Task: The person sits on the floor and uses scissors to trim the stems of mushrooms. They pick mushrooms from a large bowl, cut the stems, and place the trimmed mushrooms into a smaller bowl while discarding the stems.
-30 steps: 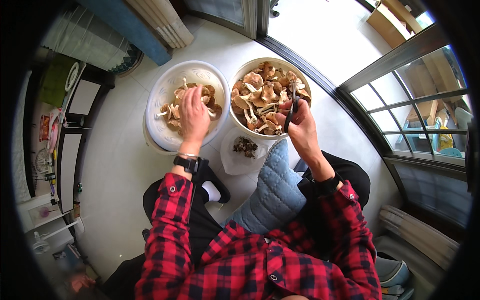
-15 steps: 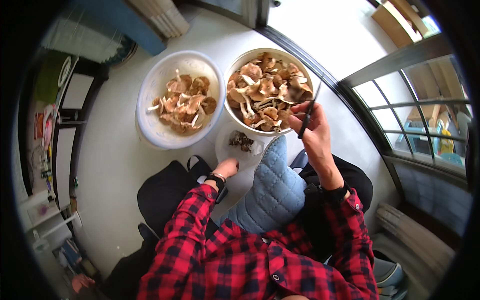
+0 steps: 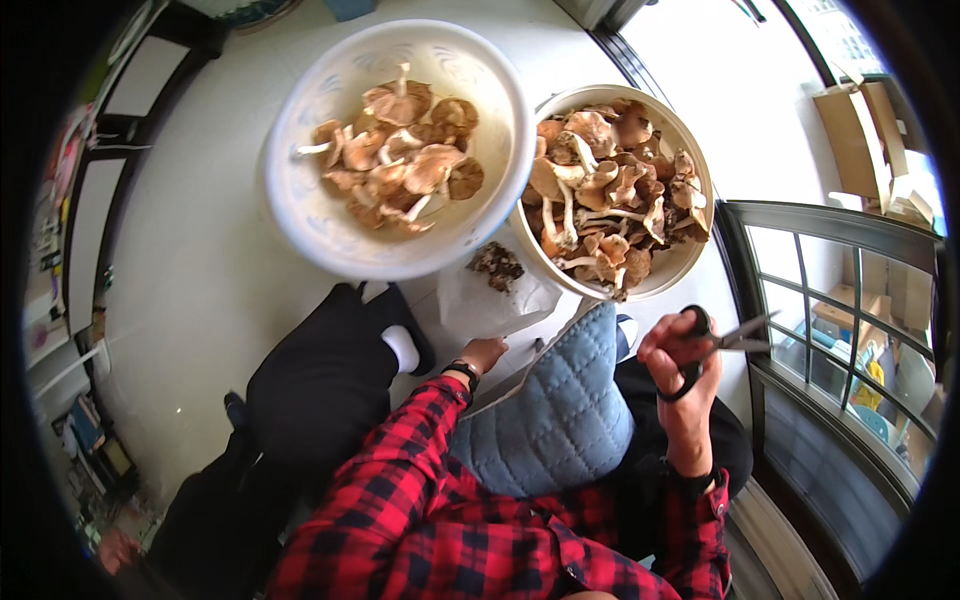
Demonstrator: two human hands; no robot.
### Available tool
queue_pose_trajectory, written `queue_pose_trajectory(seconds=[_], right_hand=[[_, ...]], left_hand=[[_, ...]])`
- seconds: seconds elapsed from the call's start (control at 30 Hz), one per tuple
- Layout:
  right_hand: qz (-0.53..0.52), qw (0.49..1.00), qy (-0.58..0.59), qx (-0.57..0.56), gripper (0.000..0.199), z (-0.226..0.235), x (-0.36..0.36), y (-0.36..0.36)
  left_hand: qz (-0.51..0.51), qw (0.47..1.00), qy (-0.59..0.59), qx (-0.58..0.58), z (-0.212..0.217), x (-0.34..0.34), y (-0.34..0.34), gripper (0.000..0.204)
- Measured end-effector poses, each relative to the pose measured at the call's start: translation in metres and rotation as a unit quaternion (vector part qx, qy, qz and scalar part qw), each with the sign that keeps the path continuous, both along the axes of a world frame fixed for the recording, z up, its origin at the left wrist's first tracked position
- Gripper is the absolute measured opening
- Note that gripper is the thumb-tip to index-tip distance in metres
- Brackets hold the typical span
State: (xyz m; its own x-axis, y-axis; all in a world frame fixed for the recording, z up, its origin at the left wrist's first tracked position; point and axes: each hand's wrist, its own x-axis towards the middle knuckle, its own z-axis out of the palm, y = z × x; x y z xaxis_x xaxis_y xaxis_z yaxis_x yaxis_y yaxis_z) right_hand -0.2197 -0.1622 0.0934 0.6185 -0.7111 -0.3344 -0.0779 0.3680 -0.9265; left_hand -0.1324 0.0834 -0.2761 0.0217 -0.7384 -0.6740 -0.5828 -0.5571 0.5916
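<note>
My right hand holds a pair of black-handled scissors by the loops. Their blades stand apart and point to the right. Just beyond that hand is a round cream tub heaped with brown mushrooms. My left hand hovers low between my knees with its fingers curled together; whatever they may pinch is hidden. Close in front of it lies a pale plastic sheet or bag with dark, dirty trimmings on it. A blue quilted cloth covers my lap beside the left forearm.
At the left a larger white-blue basin holds a smaller pile of mushrooms. Another person's dark-clothed leg is close on my left. A paned door and cardboard boxes stand on the right.
My right hand has drawn back from over the tub, and the scissors have swung from upright to pointing right. The view has shifted, so both containers appear larger. My left hand stays low.
</note>
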Motion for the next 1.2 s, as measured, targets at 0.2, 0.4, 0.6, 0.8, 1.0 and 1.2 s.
queue_pose_trajectory(seconds=[0.2, 0.4, 0.6, 0.8, 1.0, 1.2], right_hand=[[-0.066, 0.998, 0.008, -0.003, 0.042, -0.003, 0.014, -0.013], [-0.130, 0.991, -0.011, 0.012, 0.040, -0.006, 0.025, -0.028], [-0.128, 0.992, -0.008, 0.012, 0.038, -0.013, 0.027, -0.032], [-0.120, 0.992, -0.042, 0.024, 0.038, 0.003, 0.024, -0.033], [-0.146, 0.986, -0.068, -0.035, 0.029, 0.025, 0.026, -0.044], [-0.158, 0.977, -0.143, -0.018, 0.026, 0.022, 0.014, -0.049]], left_hand=[[0.172, 0.966, 0.023, -0.193, -0.033, -0.022, -0.021, 0.023], [0.207, 0.959, 0.042, -0.187, -0.042, -0.024, -0.015, 0.025], [0.127, 0.982, 0.015, -0.139, -0.057, -0.026, -0.007, 0.027], [-0.121, 0.987, -0.076, -0.080, -0.034, -0.030, -0.005, 0.028], [-0.153, 0.986, 0.069, 0.025, 0.078, 0.021, -0.056, 0.027], [-0.132, 0.975, -0.046, -0.173, 0.172, 0.090, -0.099, 0.013]])
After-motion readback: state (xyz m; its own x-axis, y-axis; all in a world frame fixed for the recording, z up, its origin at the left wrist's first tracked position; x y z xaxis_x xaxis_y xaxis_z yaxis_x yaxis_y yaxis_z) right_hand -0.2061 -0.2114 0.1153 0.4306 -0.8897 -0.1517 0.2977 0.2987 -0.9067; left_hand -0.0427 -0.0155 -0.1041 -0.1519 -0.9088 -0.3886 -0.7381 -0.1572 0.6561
